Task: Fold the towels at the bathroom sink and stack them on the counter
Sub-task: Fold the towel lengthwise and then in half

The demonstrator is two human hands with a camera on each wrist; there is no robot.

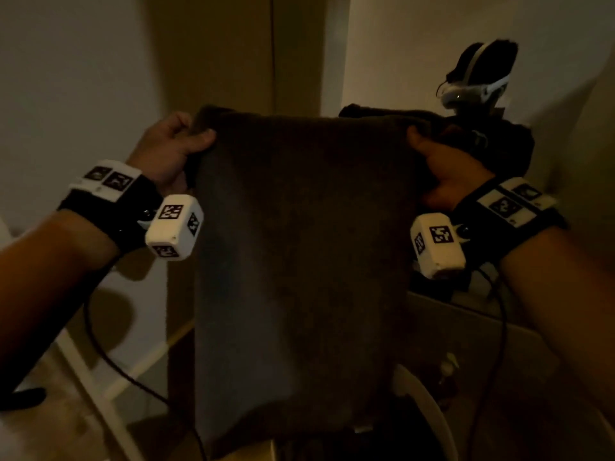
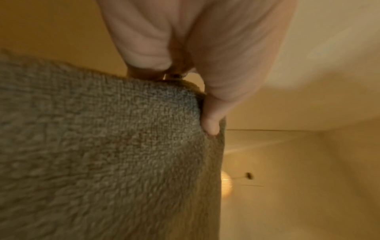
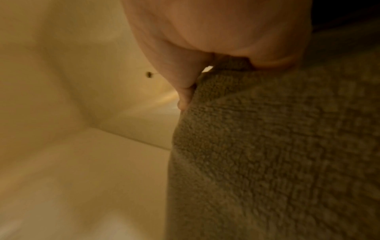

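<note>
Towel (image 2: 102, 154): looped terry cloth, matt, coarse nap under pinching fingers (image 2: 211, 120). Wall (image 3: 61, 65) beyond fingertips: smooth, matt.

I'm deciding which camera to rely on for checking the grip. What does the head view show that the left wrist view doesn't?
Only the head view shows both hands, the left hand and right hand, each gripping a top corner of the hanging towel, plus the mirror. Only the left wrist view shows the thumb pressed into the towel's pile up close. Both show the left hand holding the towel.
</note>
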